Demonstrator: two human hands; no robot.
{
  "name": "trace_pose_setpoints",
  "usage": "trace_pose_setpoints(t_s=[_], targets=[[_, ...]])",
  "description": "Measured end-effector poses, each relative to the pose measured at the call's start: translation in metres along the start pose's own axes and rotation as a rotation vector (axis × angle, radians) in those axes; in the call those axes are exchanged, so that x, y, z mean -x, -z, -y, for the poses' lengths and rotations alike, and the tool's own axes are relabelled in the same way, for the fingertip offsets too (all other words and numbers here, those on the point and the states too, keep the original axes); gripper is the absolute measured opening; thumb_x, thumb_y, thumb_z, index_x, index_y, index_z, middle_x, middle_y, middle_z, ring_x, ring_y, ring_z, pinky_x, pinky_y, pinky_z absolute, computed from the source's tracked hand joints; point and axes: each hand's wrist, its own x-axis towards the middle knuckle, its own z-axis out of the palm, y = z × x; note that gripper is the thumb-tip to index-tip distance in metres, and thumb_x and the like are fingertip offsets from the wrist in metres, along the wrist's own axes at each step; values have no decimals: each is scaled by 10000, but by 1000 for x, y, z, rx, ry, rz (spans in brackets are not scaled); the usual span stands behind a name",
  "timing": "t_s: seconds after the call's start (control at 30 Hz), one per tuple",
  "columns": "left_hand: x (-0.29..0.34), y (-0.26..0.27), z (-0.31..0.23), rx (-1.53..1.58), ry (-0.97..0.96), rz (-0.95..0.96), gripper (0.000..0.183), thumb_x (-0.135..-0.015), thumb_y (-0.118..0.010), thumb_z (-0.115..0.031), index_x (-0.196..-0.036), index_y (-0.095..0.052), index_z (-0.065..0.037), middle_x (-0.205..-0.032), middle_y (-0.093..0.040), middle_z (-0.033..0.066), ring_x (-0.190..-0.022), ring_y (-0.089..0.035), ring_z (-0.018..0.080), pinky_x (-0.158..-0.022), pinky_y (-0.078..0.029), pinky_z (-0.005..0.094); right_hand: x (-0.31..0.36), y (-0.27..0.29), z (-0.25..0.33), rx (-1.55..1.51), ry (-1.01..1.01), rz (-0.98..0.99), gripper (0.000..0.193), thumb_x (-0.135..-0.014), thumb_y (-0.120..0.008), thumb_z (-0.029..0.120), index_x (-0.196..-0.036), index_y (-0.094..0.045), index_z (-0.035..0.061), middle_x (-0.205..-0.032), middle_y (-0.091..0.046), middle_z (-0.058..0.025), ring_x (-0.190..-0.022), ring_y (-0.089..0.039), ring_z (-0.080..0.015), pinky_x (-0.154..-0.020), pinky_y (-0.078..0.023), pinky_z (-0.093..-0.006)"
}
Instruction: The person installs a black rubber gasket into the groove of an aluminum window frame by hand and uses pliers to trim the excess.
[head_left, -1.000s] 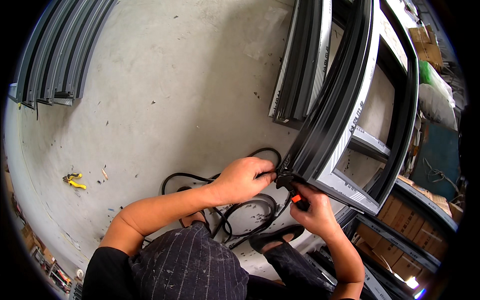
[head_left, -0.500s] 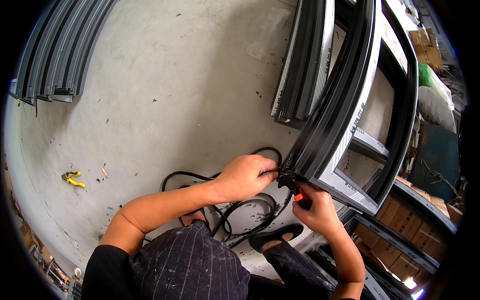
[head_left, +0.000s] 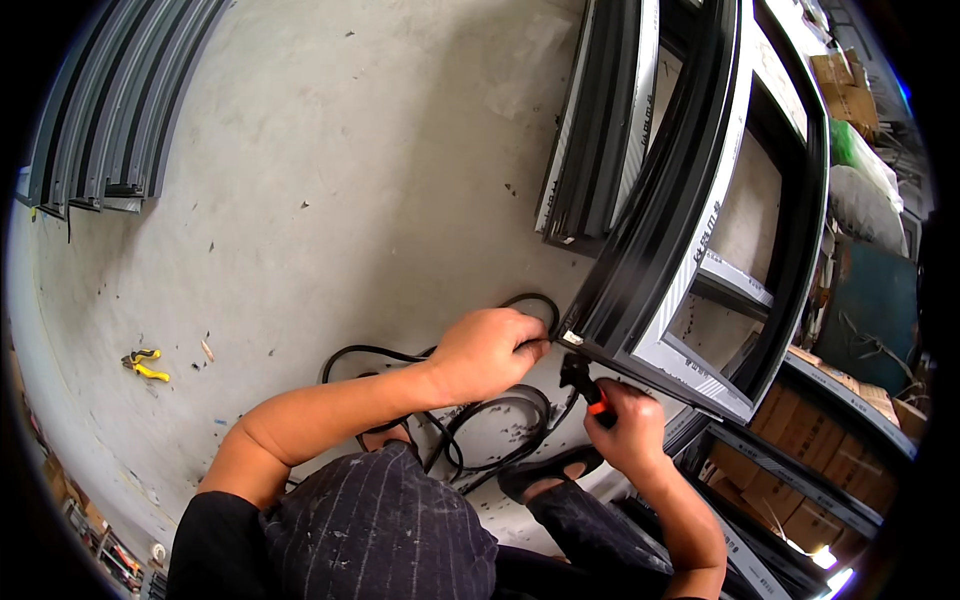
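I have the hand tool (head_left: 577, 371) just below the near corner of the window frame (head_left: 690, 368), its black head pointing up and to the left and looking clear of the frame's edge. My right hand (head_left: 630, 425) is closed round its handle, with an orange-red band showing beside the fingers. My left hand (head_left: 487, 358) sits just left of that same corner, thumb and forefinger drawn narrow, tips nearly meeting; I cannot tell from here whether anything thin is pinched between them. A black cord (head_left: 353, 348) rises in a loop behind that hand, and its coils lie on the floor (head_left: 330, 210) below both wrists, around and between the feet. The frame itself is dark with silvery printed film on its bars, and runs away from me to the upper right. Along its left side lie more dark bars (head_left: 598, 140). Farther out, I see yellow-handled pliers (head_left: 147, 364) on the floor well to the left, and a stack of grey bars (head_left: 120, 100) at upper left. On the right are cardboard boxes (head_left: 815, 450), with a green and white bag (head_left: 868, 205) higher up.
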Motion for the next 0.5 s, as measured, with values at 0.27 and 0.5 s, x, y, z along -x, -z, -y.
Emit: trace_pose_setpoints(t_s=[0.27,0.5], targets=[[8,-21,3,405,150,15,301,-933,-562,-278,-943,-606,20,-890,-624,145,-784,-592,268,-726,-472,372,42,-24,-77,368,-87,68,373,-725,-706,165,-1065,-618,40,-935,-627,-142,-874,-598,-339,-753,-499,-405],[10,-37,2,792,303,43,365,-1013,-454,-322,-1153,-530,6,-1006,-594,59,-938,-539,129,-870,-443,296,-3,-75,45,-1069,-173,-4,434,-839,-706,122,-1186,-514,-55,-1134,-608,-150,-1090,-580,-223,-959,-455,-344]])
